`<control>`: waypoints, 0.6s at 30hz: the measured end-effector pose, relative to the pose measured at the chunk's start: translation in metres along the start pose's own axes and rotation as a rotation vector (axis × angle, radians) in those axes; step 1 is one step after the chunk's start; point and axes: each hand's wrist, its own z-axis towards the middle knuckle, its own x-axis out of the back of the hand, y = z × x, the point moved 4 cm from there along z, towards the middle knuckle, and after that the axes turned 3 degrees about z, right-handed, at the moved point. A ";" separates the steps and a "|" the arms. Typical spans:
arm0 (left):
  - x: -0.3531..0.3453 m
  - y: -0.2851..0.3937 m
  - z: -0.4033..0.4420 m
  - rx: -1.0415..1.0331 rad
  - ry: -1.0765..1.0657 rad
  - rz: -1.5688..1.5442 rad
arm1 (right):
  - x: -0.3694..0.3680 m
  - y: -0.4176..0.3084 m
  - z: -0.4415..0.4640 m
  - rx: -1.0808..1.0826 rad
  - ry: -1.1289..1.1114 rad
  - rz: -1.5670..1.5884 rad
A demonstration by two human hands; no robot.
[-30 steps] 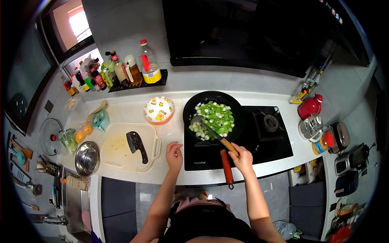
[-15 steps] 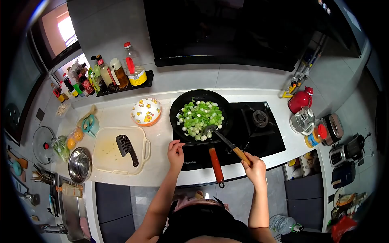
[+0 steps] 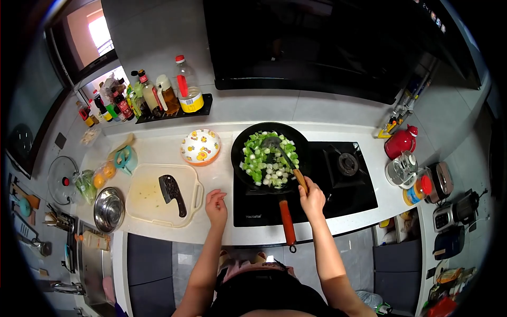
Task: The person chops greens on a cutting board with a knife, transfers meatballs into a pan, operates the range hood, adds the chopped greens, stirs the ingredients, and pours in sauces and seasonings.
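The pale counter (image 3: 226,150) runs across in front of you, and above its back edge a glossy dark panel (image 3: 301,45) covers much of the grey wall. The black cooktop (image 3: 253,212) lies on the counter, a round burner (image 3: 347,164) toward its right edge. Your wok (image 3: 237,158) sits over the cooktop's back left corner, black, round and sloping-sided, its reddish handle pointing at you and reaching past the counter's front edge. Left of the cooktop you have a cream cutting board (image 3: 147,185) near the counter's front edge, with a steel bowl (image 3: 109,210) just beyond the board's left edge and a white and orange bowl (image 3: 200,145) by its back right corner. Your spatula (image 3: 285,157) leans into the wok, its metal head among the food, its wooden handle slanting back toward you. Your right arm stretches forward, and the right hand (image 3: 312,201) is wrapped around that wooden handle. Your left hand (image 3: 216,207) is between board and cooktop, near the counter's front edge, fingers loosely curled around nothing; you cannot tell whether it touches the counter. A dark cleaver (image 3: 172,194) lies on the board's right half. Smallest are your chopped vegetables (image 3: 254,164), bright green bits and white rounds, spread across the wok's bottom.
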 end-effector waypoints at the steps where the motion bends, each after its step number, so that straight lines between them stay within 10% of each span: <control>1: 0.003 0.000 0.001 -0.004 0.001 0.012 | -0.004 0.001 0.004 -0.003 0.005 0.002; 18: -0.030 0.009 -0.006 -0.053 -0.107 -0.054 | 0.033 -0.005 -0.037 -0.219 -0.188 -0.011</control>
